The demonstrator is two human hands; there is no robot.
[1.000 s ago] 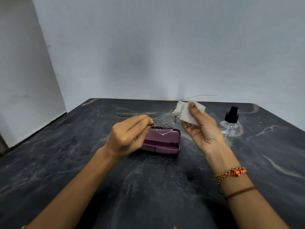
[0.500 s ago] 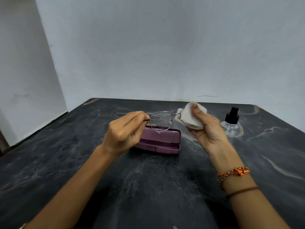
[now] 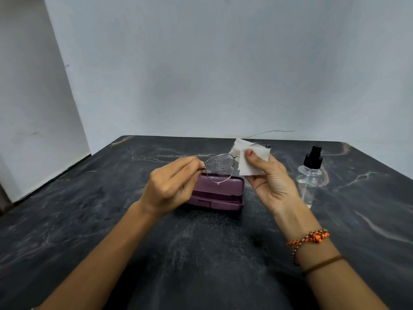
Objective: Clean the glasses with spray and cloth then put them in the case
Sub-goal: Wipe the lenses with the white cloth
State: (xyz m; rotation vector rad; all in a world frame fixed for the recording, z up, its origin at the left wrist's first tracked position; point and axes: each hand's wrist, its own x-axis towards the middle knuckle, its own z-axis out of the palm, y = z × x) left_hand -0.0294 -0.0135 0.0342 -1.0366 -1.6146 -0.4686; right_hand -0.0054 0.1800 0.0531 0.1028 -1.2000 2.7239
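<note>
Above the dark marble table [image 3: 201,253], hands: raised side by side over its far half.
Left hand [image 3: 169,186]: knuckles up, fingertips pinched shut on the left end of the glasses [image 3: 220,167].
Right hand [image 3: 271,182]: palm toward the camera, thumb and fingers pressing the white cloth [image 3: 251,158] around the right lens.
Right wrist: orange braided bracelet [image 3: 309,238], brown band just behind it.
Glasses: thin metal frame, held level in the air between both hands; left lens exposed and speckled with droplets, right lens hidden by the cloth.
Case [image 3: 218,193]: purple, lying on the table directly under the glasses, lid slightly ajar, inside not visible.
Spray bottle [image 3: 309,175]: clear with black nozzle, upright, just right of the right hand, partly behind it.
</note>
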